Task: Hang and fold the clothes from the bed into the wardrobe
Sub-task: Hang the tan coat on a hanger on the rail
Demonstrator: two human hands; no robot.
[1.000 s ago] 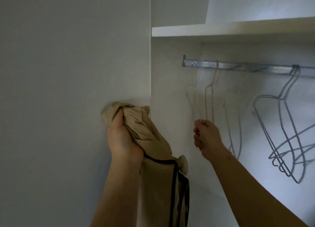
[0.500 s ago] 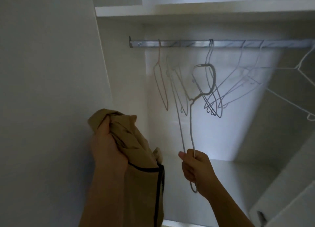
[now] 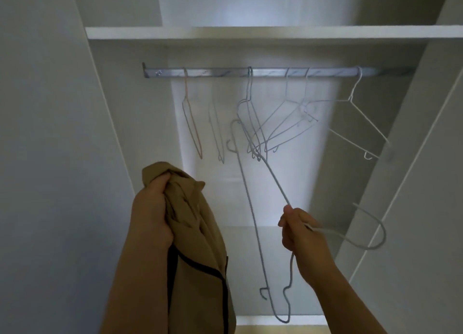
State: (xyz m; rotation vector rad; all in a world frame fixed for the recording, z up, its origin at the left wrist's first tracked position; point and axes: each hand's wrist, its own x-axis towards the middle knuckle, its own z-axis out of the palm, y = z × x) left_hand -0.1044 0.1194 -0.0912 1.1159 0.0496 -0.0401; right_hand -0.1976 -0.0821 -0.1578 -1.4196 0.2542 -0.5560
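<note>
L hand (image 3: 152,208) is closed round the bunched top of a tan garment (image 3: 198,246), fingers curled into the cloth. The garment is held up in front of the wardrobe's left side panel (image 3: 107,133), below the left end of the rail (image 3: 225,72). The rest hangs down along the forearm & out past the bottom of the view. A dark trim line is seen running across & down the cloth. R hand (image 3: 304,236) is closed round a pale wire hanger (image 3: 252,221), gripped near the neck. This hanger is off the rail & tilted over: its hook is stuck out to the right of the fist, toward the wardrobe door (image 3: 413,183), while the body is spread up-left & down in front of the opening, w/ its lowest bend near the wardrobe's bottom board (image 3: 250,320). One end of it is seen overlapping the lower tips of the grey hangers (image 3: 275,123); whether they touch cannot be told. On the rail, a pink hanger (image 3: 190,123) is hung near the left end, seen almost edge-on. The grey hangers are bunched btwn the middle & the right part, fanned at angles. A white hanger (image 3: 360,113) is hooked at the right end, w/ its arm slanted down toward the door. Above the rail a white shelf (image 3: 250,32) is fixed across the full width. A bright patch is seen on the back wall behind the hangers. The two hands are held apart, garment to the left, hanger to the right.
</note>
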